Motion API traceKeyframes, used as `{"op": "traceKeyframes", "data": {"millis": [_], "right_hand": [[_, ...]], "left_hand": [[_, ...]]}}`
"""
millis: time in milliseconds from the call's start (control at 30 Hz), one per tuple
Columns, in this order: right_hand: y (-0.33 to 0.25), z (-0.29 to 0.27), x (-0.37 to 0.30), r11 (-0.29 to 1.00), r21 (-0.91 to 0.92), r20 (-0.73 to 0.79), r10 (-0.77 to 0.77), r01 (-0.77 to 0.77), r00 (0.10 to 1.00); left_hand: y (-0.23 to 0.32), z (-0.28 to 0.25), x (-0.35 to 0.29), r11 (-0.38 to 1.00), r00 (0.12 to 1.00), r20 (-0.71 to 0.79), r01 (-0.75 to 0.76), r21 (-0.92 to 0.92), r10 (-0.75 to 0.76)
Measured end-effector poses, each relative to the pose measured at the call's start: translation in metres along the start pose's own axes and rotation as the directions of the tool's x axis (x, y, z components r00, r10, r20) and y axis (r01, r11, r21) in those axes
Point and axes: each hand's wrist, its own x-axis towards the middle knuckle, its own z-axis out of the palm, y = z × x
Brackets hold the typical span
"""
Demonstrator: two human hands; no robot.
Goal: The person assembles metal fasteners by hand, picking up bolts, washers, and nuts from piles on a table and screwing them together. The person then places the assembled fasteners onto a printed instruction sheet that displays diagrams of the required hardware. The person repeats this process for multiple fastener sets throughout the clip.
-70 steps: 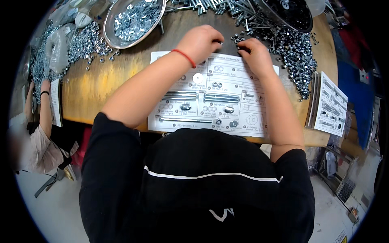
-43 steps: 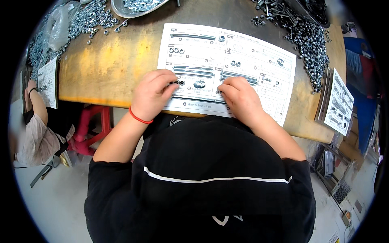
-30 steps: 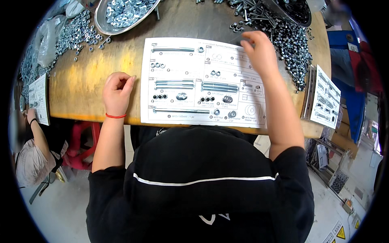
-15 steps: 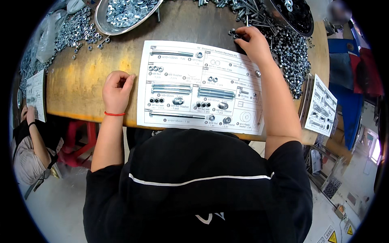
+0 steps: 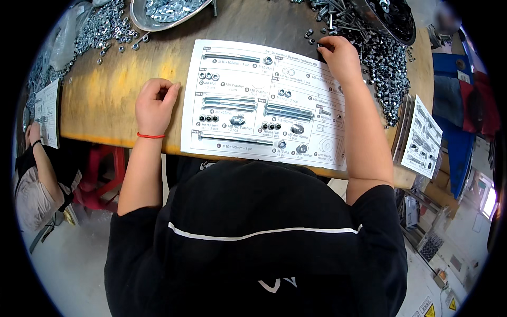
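My right hand [image 5: 340, 59] is over the far right of the table, thumb and forefinger pinched on a small dark nut [image 5: 320, 46]. Just beyond the fingertips lie a few loose nuts [image 5: 310, 34]. Left of the printed sheet, my left hand [image 5: 156, 105] rests at the table's near part with its fingers curled in and the thumb beside them. Whatever it may hold is hidden. Between my hands the white sheet [image 5: 253, 84] lies flat, with pictures of bolts, nuts and washers; my right forearm covers its right edge.
A metal bowl of washers [image 5: 138, 18] stands at the far left, beside scattered nuts [image 5: 113, 33]. Far right are a pile of bolts [image 5: 338, 18], a bowl of dark washers [image 5: 409, 37] and heaped nuts [image 5: 388, 79]. Printed cards [image 5: 421, 138] stand at the right edge. Another person's arm [image 5: 46, 169] is at left.
My right hand has drawn back slightly from the loose nuts, toward me. The left hand's thumb has shifted a little from its fingertips. The whole view has moved slightly.
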Motion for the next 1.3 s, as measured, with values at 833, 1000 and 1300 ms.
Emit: {"op": "traceKeyframes", "data": {"millis": [833, 1000, 1300], "right_hand": [[-0.075, 0.018, 0.091, 0.990, -0.096, 0.037, -0.103, 0.106, 0.994], [-0.107, 0.053, 0.156, 0.948, -0.277, 0.094, 0.190, -0.158, 0.977], [-0.090, 0.053, 0.171, 0.960, -0.137, 0.315, 0.276, -0.244, 0.908]], "left_hand": [[0.017, -0.007, 0.007, 1.000, 1.000, 0.006, -0.030, 0.008, 0.030], [0.015, -0.008, 0.006, 0.999, 0.999, -0.007, -0.034, 0.014, 0.034], [0.017, -0.009, 0.005, 0.998, 0.998, -0.039, -0.057, 0.022, 0.058]]}}
